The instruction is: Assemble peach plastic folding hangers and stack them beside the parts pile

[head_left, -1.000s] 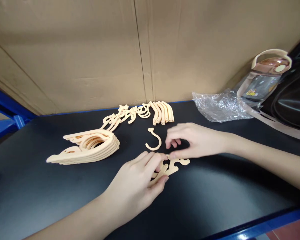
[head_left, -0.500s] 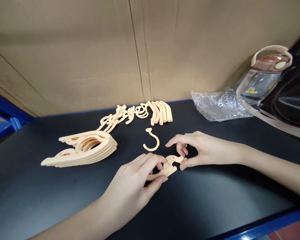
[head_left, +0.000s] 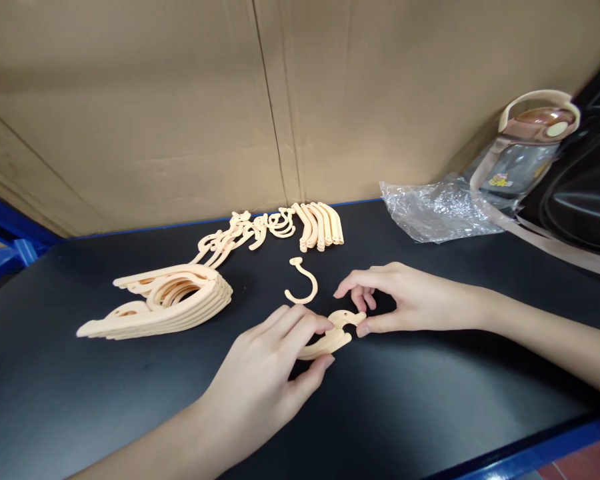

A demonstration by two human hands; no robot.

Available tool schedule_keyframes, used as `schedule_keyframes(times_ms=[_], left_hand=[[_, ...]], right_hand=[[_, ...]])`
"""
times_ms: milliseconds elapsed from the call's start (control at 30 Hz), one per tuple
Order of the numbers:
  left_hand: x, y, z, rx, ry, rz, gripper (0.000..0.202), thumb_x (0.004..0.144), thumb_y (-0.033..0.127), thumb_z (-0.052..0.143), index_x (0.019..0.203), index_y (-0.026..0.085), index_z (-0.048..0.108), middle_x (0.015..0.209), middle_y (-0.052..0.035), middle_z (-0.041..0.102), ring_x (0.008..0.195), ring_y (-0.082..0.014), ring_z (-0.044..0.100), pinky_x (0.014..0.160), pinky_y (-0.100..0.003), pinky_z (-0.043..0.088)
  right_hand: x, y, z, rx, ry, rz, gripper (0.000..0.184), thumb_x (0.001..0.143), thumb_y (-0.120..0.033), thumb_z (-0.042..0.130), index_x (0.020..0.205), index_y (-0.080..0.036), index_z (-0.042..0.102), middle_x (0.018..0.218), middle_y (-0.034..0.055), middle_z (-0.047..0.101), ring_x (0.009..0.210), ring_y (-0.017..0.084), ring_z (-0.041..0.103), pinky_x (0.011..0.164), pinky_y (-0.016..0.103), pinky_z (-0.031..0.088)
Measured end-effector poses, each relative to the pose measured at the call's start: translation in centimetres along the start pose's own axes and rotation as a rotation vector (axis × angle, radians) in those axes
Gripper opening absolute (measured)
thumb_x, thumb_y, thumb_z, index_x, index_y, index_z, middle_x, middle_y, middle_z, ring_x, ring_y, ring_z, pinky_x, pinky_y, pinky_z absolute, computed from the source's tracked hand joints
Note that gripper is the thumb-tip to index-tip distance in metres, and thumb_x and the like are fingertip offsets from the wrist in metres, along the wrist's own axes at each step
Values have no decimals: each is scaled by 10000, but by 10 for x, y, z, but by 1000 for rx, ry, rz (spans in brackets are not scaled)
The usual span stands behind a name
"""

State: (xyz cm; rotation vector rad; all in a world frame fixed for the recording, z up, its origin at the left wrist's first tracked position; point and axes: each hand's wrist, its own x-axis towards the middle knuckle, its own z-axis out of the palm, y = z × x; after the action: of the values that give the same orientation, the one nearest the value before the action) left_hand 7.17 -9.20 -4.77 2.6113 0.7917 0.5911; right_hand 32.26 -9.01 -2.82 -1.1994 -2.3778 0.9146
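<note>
Between my hands lies a cream plastic hanger piece (head_left: pixel 337 341), with curved arms and a small hole in its rounded part. My left hand (head_left: pixel 273 363) grips its left portion, thumb on the near side and fingers over the top, covering that end. At the right tip, my right hand (head_left: pixel 387 297) has its thumb below and curled fingers above, with the index finger held off to the left. A loose hanger hook (head_left: pixel 310 283) of the same cream colour rests just beyond my left hand.
Nested cream hanger pieces (head_left: pixel 180 313) lie at left on the black tabletop (head_left: pixel 430 400). Farther back are a heap of loose hooks (head_left: pixel 230 240) and a row of curved hanger arms (head_left: pixel 323 227). Clear plastic wrap (head_left: pixel 430 213) and a strapped water bottle (head_left: pixel 523 163) stand back right.
The view has shifted slightly. Both hands stay around the hanger piece, with the right thumb and fingers a little closer on its tip. The loose hook has stayed put.
</note>
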Motion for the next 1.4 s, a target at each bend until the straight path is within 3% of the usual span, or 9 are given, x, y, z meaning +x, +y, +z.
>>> schedule_keyframes(times_ms=[233, 433, 733, 933, 1067, 1200, 1400], left_hand=[[0, 0, 0, 15, 8, 13, 195, 857, 162, 559, 1031, 237, 514, 947, 8, 618, 822, -150, 581, 671, -262, 448], [-1, 0, -1, 17, 4, 1, 177, 860, 177, 551, 1025, 236, 523, 959, -2, 627, 830, -160, 581, 672, -267, 452], [1, 1, -1, 63, 30, 13, 230, 826, 198, 600, 1040, 230, 522, 916, 10, 608, 791, -155, 564, 664, -266, 457], [1, 3, -2, 74, 80, 5, 270, 826, 251, 625, 1067, 236, 503, 1003, -6, 611, 870, -179, 560, 725, -290, 462], [1, 3, -4, 53, 74, 4, 272, 844, 260, 610, 1090, 237, 494, 1035, -9, 606, 905, -183, 554, 763, -302, 458], [0, 2, -5, 37, 56, -3, 257, 864, 246, 580, 1105, 245, 490, 1049, -11, 605, 911, -185, 550, 769, -308, 453], [0, 2, -5, 18, 28, -16, 222, 881, 241, 551, 1093, 244, 487, 1053, -15, 604, 901, -191, 540, 763, -317, 444]], right_hand=[[0, -1, -5, -20, -11, -11, 408, 786, -469, 687, 1116, -245, 605, 845, -19, 617, 781, 133, 595, 716, 256, 461], [0, 1, -10, 7, 28, 36, 350, 873, -480, 571, 1105, -223, 625, 832, 3, 651, 754, 147, 606, 688, 272, 463], [6, 16, -11, -56, 249, 90, 309, 894, -454, 532, 1033, -207, 655, 784, 4, 667, 695, 144, 610, 623, 262, 446], [23, 33, -35, -415, 431, 48, 234, 905, -338, 507, 1011, -188, 651, 935, 51, 663, 809, 182, 612, 748, 312, 463], [43, 47, -51, -612, 377, -16, 289, 938, -283, 420, 1116, -186, 627, 1069, 86, 654, 976, 236, 601, 855, 376, 453], [61, 62, -55, -624, 291, -87, 325, 966, -301, 377, 1176, -202, 605, 1221, 77, 619, 1081, 240, 575, 921, 403, 439], [67, 73, -53, -657, 269, -26, 342, 981, -296, 344, 1124, -205, 641, 1176, 75, 647, 1059, 233, 592, 926, 406, 436]])
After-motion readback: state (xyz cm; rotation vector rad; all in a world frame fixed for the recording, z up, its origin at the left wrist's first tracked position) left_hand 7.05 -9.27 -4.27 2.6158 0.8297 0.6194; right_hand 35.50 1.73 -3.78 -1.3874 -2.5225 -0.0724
